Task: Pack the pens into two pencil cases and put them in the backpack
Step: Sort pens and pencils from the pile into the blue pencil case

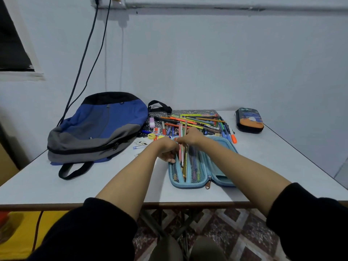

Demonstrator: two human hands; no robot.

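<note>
2 bare forearms, black sleeves point(98, 228) pushed up

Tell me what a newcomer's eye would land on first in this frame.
Both hands meet at table centre over the open blue case: the right hand grips a bundle of pencils going in, while the left hand holds its edge. Behind them lies a bright pile of pens. A backpack lies left, a dark case far right.
</note>
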